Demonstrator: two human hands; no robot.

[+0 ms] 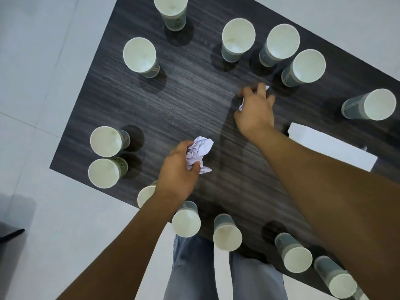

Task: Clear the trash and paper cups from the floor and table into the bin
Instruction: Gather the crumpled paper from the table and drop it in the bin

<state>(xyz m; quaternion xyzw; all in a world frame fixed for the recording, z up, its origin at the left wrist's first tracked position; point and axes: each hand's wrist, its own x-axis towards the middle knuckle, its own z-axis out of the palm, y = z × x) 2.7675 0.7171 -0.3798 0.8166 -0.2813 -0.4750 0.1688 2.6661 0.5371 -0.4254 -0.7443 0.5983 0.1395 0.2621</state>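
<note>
From the head view I look straight down on a dark wood-grain surface [173,100] set on a pale tiled floor [32,83]. My left hand [177,172] is clenched around a crumpled ball of white paper [200,151], held just above the surface near its near edge; the wad sticks out past my fingers toward the middle. My right hand [256,109] reaches farther in, its fingers curled over a second scrap of paper [242,105] that lies against the surface. Only white bits of that scrap show, one at the thumb side and one past the fingertips, so I cannot see its whole shape.

Paper cups stand upright all round the two hands, none of them touched. At the far end one cup [171,11] stands alone, another [140,56] sits to its left, and three [238,38] [281,43] [305,67] cluster close together above my right hand. One cup [371,105] stands at the right edge. Two cups [107,141] [105,173] stand just beside each other at the left edge. Along the near edge I count several more, one [146,194] partly hidden behind my left wrist, then [186,221], [227,233], [295,255] and [337,280]. A flat white box [331,146] lies on the surface beside my right forearm. Below the near edge I see my legs in blue jeans [194,267]
</note>
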